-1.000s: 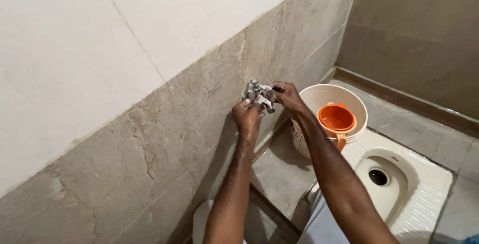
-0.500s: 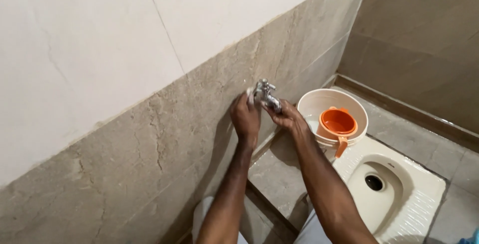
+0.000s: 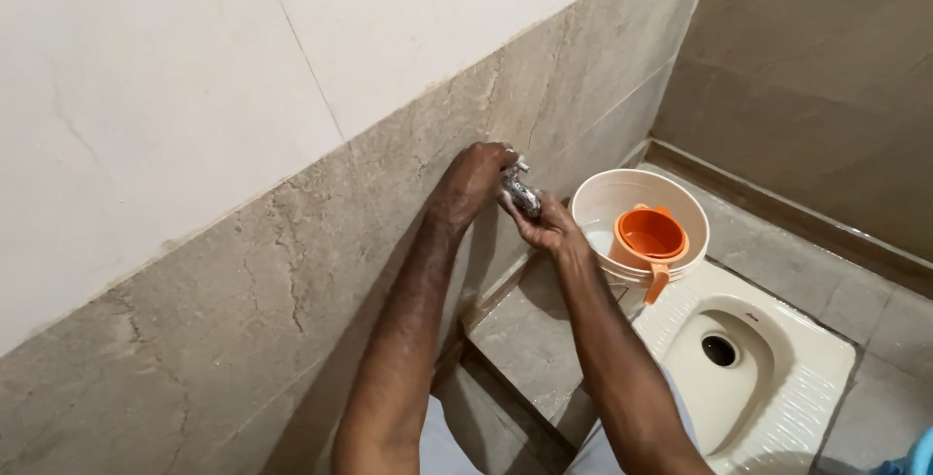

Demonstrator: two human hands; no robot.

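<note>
**Both hands on a wall tap above the bucket**

Head view: A chrome tap stuck out from the beige stone-look wall tiles, at the height where the darker tiling met the pale upper wall. The left hand was curled over the top of the tap, fingers bent down around it and pressed against the tile, so most of the fitting was hidden beneath it. The right hand came in from below, palm turned up, its fingers cupped under and around the spout end; both hands were closed on the tap and touching each other. Whether water ran could not be told.

Just to the right of the hands, on the floor against the wall, stood a cream plastic bucket. An orange mug sat inside it, its handle hanging over the bucket's near rim. Beside the bucket lay a cream squat toilet pan set into the grey floor tiles. A raised stone step ran along the wall beneath the forearms.
</note>
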